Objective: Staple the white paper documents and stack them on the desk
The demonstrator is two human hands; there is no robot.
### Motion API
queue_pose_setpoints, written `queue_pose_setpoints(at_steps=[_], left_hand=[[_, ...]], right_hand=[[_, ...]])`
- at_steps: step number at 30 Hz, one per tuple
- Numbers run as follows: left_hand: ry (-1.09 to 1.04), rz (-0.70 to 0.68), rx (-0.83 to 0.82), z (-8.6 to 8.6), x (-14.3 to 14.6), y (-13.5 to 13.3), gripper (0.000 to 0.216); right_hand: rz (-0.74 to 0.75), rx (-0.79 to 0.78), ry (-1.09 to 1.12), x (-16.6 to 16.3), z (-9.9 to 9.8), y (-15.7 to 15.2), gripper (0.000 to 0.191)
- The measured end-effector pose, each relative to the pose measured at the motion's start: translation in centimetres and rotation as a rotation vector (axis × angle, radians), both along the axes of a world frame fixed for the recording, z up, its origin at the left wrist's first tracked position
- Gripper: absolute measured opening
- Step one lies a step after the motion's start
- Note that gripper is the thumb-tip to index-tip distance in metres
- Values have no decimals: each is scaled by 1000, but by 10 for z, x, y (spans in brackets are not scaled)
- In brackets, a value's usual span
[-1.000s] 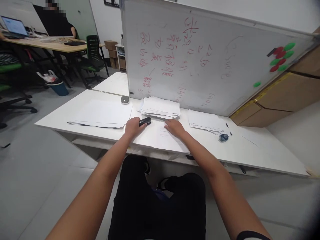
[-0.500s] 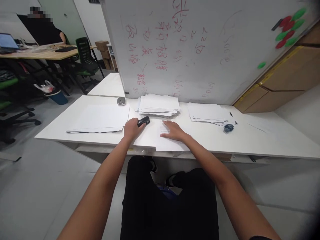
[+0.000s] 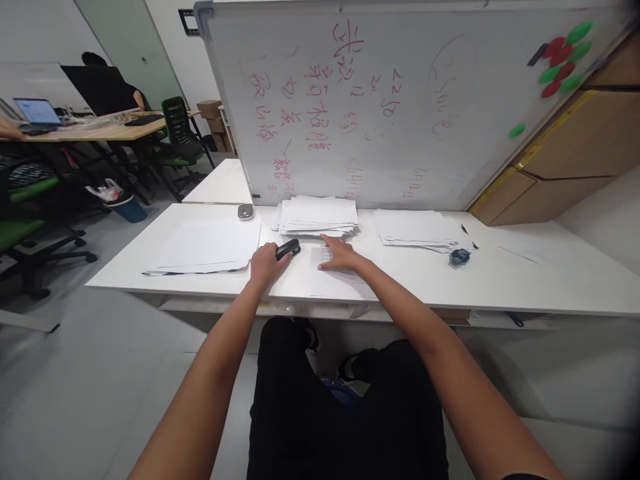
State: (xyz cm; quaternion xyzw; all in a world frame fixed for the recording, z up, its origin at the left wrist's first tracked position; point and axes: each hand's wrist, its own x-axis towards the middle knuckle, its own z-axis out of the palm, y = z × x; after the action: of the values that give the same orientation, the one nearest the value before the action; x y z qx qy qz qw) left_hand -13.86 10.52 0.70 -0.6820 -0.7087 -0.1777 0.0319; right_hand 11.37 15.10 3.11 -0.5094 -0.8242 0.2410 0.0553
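Observation:
My left hand [image 3: 265, 265] is wrapped around a black stapler [image 3: 287, 249] on the white table, its jaw end pointing right. My right hand [image 3: 341, 255] lies with fingers spread on a printed sheet of paper [image 3: 336, 283] near the table's front edge. The palm and wrist cover part of that sheet. Just beyond the right fingertips is a thick pile of paper [image 3: 319, 215] with uneven edges. To the left of the stapler, a wide stack of white sheets [image 3: 207, 243] lies flat.
A second paper stack [image 3: 417, 227] lies to the right, beside a small dark crumpled item [image 3: 459, 257]. A small grey rounded case [image 3: 245, 212] sits at the back left. The whiteboard [image 3: 320, 100] rises behind the table, with cardboard boxes [image 3: 565, 140] at the right. Another person sits at a far desk.
My right hand and the sheet have slid slightly away from me, so the sheet no longer overhangs the front edge. My left hand stays on the stapler. The camera view has tilted up a little.

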Motion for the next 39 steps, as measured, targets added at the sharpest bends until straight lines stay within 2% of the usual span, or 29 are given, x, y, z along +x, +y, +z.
queue_pose_setpoints(at_steps=[2, 5, 7, 9, 12, 14, 19, 21, 23, 25, 27, 30, 35, 39], left_hand=[[0, -1, 2, 1, 1, 0, 38], [-4, 1, -8, 2, 1, 0, 39], [-7, 1, -21, 3, 1, 0, 40], [-9, -3, -20, 3, 1, -1, 39], [-2, -1, -22, 4, 1, -1, 39], [1, 3, -31, 5, 1, -2, 40], [-19, 6, -33, 6, 3, -2, 39], [-34, 10, -40, 7, 3, -3, 39], [-46, 13, -43, 7, 3, -3, 39], [-50, 5, -36, 7, 2, -3, 39], [-49, -9, -28, 7, 2, -3, 40], [-39, -9, -32, 7, 2, -2, 39], [-29, 1, -33, 7, 3, -2, 39], [-20, 3, -60, 8, 2, -2, 39]], right_hand=[[43, 47, 1, -1, -3, -7, 103], [87, 254, -33, 2, -11, -25, 74], [54, 354, -56, 7, -16, -36, 58], [-36, 308, -70, 13, -19, -42, 57], [-153, 182, -116, 20, -17, -38, 70], [-173, 153, -153, 22, -13, -28, 75], [-148, 1, -190, 21, -1, -1, 69], [-121, -81, -202, 18, 5, 4, 62], [-76, -123, -209, 16, 12, 5, 46], [-34, -107, -210, 16, 20, 4, 29], [-18, -53, -189, 20, 25, 3, 20], [-36, 35, -117, 30, 26, 4, 22], [-97, 88, -120, 41, 13, 14, 23], [-124, 169, -99, 43, 8, 12, 46]])
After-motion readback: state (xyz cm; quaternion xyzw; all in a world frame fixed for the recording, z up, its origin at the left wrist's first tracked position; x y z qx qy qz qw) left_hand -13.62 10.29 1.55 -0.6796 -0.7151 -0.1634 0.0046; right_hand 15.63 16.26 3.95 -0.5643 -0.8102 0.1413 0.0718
